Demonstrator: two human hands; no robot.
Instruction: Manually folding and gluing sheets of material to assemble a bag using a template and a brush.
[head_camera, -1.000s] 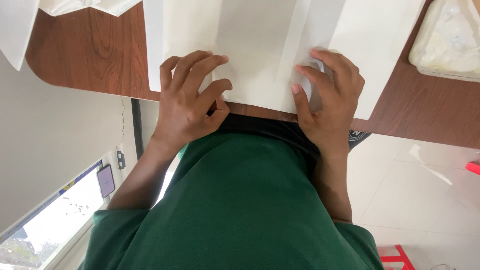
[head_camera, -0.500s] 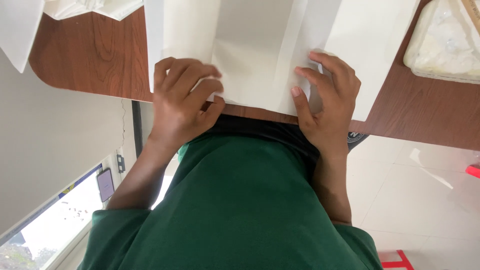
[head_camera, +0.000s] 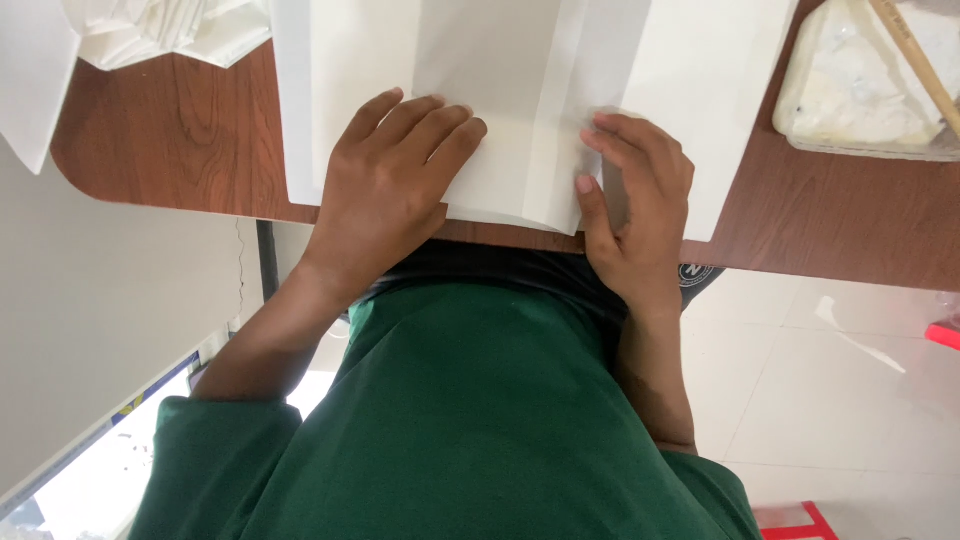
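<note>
A large white paper sheet (head_camera: 520, 90) with folded panels lies on the brown wooden table (head_camera: 170, 150), its near edge hanging slightly over the table's rim. My left hand (head_camera: 385, 180) lies flat on the sheet's left part, fingers stretched out together and pressing it down. My right hand (head_camera: 635, 190) sits on the right fold line, fingers curled over the crease and thumb against the paper's near edge, pinching the folded flap. My green shirt (head_camera: 470, 420) fills the lower view.
Crumpled white paper (head_camera: 170, 30) lies at the table's far left, with another white sheet (head_camera: 30, 80) hanging off the left corner. A clear tray of white paste (head_camera: 860, 90) with a wooden stick (head_camera: 915, 55) stands at the right. Tiled floor lies below.
My left hand's fingers have straightened from a curled grip and now lie flat on the sheet. My right hand has stayed on the fold.
</note>
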